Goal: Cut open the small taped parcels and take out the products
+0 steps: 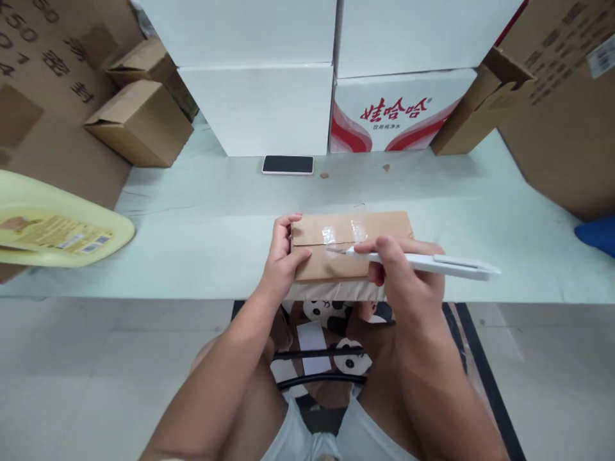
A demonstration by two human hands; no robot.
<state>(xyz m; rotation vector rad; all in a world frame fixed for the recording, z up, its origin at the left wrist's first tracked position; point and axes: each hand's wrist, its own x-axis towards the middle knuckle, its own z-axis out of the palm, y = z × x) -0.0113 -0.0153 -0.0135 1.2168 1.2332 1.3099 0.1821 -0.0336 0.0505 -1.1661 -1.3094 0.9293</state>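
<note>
A small brown cardboard box [353, 261] lies flat at the front edge of the table. Two short strips of clear tape [329, 235] cross the seam on its top. My left hand [284, 253] grips the box's left end, thumb on top and fingers curled round the far side. In my right hand [406, 266] is a slim white utility knife [423, 261], pointing left. Its thin grey blade tip is at the seam, just below the left strip of tape; whether it touches the cardboard I cannot tell.
A phone [288, 164] lies behind the box, before stacked white cartons [269, 109]. Small brown boxes [144, 121] and a yellow bottle [62, 224] are at the left. An open brown box [473, 109] stands at the right, near something blue [598, 237]. Cardboard scraps [325, 175] lie on the table.
</note>
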